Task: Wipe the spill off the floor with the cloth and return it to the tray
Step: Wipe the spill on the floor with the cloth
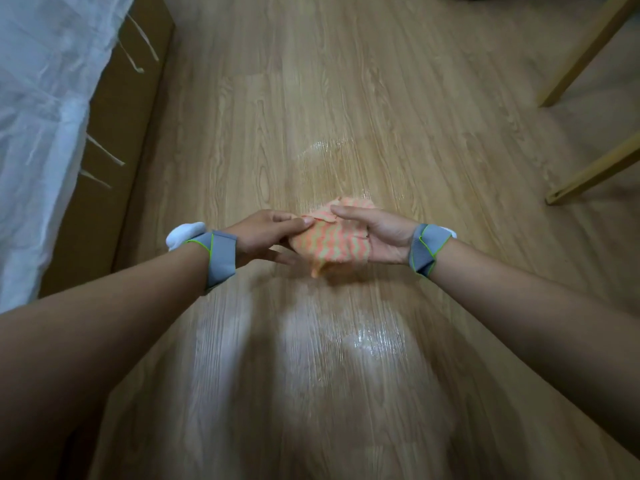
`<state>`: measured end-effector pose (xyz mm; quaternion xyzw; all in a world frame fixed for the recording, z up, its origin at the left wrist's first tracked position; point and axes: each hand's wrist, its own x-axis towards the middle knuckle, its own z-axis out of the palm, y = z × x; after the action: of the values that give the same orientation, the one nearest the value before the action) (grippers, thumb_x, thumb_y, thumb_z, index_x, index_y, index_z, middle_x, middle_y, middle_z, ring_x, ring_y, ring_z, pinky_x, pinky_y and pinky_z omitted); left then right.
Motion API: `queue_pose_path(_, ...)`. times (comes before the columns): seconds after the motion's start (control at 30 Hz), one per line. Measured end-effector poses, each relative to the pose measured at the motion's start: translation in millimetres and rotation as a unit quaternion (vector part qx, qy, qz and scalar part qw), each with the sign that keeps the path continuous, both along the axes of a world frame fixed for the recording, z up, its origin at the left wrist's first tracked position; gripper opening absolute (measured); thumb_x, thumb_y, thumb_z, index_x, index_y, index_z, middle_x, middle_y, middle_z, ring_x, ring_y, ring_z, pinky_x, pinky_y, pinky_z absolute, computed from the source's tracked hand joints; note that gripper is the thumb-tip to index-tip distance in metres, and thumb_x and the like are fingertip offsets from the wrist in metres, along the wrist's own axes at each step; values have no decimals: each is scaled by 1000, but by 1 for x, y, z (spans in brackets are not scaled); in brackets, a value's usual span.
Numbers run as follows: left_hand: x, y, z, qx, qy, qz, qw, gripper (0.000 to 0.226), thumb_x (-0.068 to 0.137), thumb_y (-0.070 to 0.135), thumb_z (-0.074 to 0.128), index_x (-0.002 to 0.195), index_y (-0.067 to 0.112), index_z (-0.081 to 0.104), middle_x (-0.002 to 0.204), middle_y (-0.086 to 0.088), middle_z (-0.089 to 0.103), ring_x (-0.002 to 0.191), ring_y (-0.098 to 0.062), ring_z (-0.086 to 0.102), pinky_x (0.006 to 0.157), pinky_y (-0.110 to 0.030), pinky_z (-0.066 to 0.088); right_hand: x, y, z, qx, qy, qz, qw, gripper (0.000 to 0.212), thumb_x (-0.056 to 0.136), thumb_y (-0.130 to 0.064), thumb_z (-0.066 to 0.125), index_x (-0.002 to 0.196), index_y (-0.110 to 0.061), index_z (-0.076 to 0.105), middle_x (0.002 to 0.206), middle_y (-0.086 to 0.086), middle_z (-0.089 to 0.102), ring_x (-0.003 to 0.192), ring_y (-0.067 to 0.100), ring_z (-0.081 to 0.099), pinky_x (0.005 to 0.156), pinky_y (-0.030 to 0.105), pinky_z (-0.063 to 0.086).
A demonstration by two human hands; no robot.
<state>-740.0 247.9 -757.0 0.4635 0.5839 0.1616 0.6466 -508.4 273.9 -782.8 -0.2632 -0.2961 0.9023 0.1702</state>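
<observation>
A pink and pale green wavy-striped cloth is bunched up between both hands, held above the wooden floor. My left hand pinches its left edge with thumb and fingers. My right hand cups its right side, fingers laid over the top. Wet, shiny spill patches lie on the floor beyond the cloth and nearer to me. Both wrists wear grey bands. No tray is in view.
A wooden bed frame with a white plastic-covered mattress runs along the left. Two pale wooden furniture legs slant down at the upper right. Bare floor stretches ahead between them.
</observation>
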Motion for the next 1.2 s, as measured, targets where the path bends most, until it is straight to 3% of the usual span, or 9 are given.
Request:
queue_pose_path(0.17, 9, -4, -5, -3, 35, 79, 996, 25, 102, 38, 55, 103, 17, 68, 89, -7, 64, 79, -16, 65, 91, -41, 58, -9, 0, -4, 47, -83, -15, 995, 34, 105, -20, 52, 133, -3, 60, 128, 15, 66, 114, 25, 67, 108, 35, 49)
queue_pose_path(0.23, 15, -5, -5, -18, 3, 143, 990, 24, 103, 34, 52, 111, 15, 66, 97, -13, 62, 86, -22, 63, 95, -45, 55, -9, -3, -8, 50, -105, -37, 993, 37, 103, -16, 55, 137, -1, 58, 113, 10, 74, 95, 19, 73, 90, 33, 59)
queue_pose_path(0.3, 16, -7, -6, -39, -29, 183, 982, 29, 105, 30, 49, 120, 12, 66, 101, -14, 64, 91, -26, 63, 96, -46, 54, -6, -5, -11, 14, -108, -37, 993, 43, 105, -14, 50, 145, 1, 49, 113, 17, 70, 89, 24, 72, 77, 39, 62)
queue_pose_path(0.43, 13, -10, -9, -73, -20, 173, 982, 24, 106, 28, 47, 92, 17, 63, 73, -2, 55, 56, -12, 53, 54, -22, 49, -4, -8, -18, -7, -113, -30, 993, 35, 107, -7, 44, 139, 2, 50, 93, 15, 76, 74, 21, 77, 62, 34, 64)
queue_pose_path(0.5, 11, -11, -9, -88, -35, 176, 980, 21, 105, 28, 49, 93, 17, 61, 73, -1, 60, 56, -9, 59, 53, -21, 52, -1, -9, -20, 0, -115, -28, 993, 33, 107, -7, 43, 139, 1, 50, 101, 16, 74, 75, 21, 77, 63, 35, 64)
queue_pose_path(0.67, 3, -19, -8, -152, -155, 150, 965, 27, 99, 15, 60, 126, 9, 61, 112, -15, 71, 90, -25, 76, 66, -35, 64, 6, -7, -18, -3, -97, -41, 994, 43, 106, -8, 47, 148, -1, 44, 117, 18, 66, 89, 21, 76, 82, 35, 62)
queue_pose_path(0.9, -10, -14, -5, -142, -124, 99, 977, 21, 101, 12, 56, 120, 15, 64, 98, -10, 77, 77, -16, 77, 61, -28, 63, 14, -1, -14, 24, -133, -10, 991, 39, 104, -6, 49, 143, -9, 48, 121, 12, 68, 99, 21, 72, 91, 35, 56)
queue_pose_path(1.03, -11, -11, -3, -131, -164, 117, 971, 30, 102, 2, 49, 122, 20, 64, 98, -12, 77, 79, -19, 78, 65, -30, 64, 16, -4, -13, 42, -183, -47, 981, 30, 107, -2, 41, 132, -17, 48, 108, 6, 71, 78, 13, 77, 66, 29, 63)
queue_pose_path(1.2, -13, -5, 2, -62, -187, 149, 969, 30, 105, 5, 43, 110, 18, 70, 102, -12, 75, 85, -19, 77, 86, -35, 61, 13, -4, -5, 127, -195, -162, 959, 34, 106, 2, 38, 135, -6, 54, 110, 11, 68, 88, 18, 71, 74, 35, 62)
